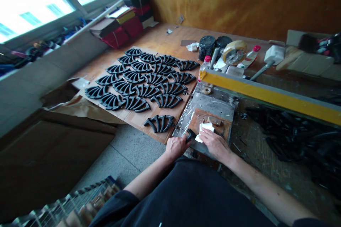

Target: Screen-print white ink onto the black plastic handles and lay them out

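My left hand (176, 148) is closed around a short black curved part (190, 135), one end of which sticks out past the fingers. A crumpled white tissue (205, 130) is pinched under the fingers of my right hand (214, 143), close beside that part. Both hands are over the front of a worn metal plate (210, 101), on which lies a brown board (198, 117) with a small block. To the left, a brown cardboard sheet (157, 137) carries rows of black curved parts (135, 88). A smaller group of the same parts (159, 123) lies nearest my left hand.
A yellow-edged bar (266, 91) crosses above the bench on the right. Behind it stand dark jars (206, 48), a tape roll (234, 53) and red-capped bottles (252, 56). More black parts (298, 142) are heaped at right. Boxes (119, 28) sit by the window.
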